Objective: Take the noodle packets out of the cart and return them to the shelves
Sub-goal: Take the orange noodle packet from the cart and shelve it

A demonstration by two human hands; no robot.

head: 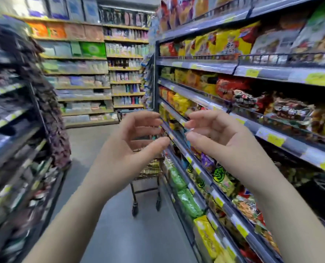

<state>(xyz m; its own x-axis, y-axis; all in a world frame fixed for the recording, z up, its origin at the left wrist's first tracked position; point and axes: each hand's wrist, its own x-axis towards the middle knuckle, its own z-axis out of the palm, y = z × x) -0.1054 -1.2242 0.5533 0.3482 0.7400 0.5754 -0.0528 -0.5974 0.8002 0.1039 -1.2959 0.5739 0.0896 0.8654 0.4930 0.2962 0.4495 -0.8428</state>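
The noodle packets (151, 168) are lying in the cart (145, 188), which is standing ahead down the aisle just beside the shelves (205, 66) on the right. The left hand (128, 149) and right hand (224, 143) are hovering before it, both empty, fingers loosely curled. By my judgement the person should be stepping close over the basket before picking one packet and matching its wrapper to a shelf row; the left hand is covering much of the basket, and blur is hiding the count and brand.
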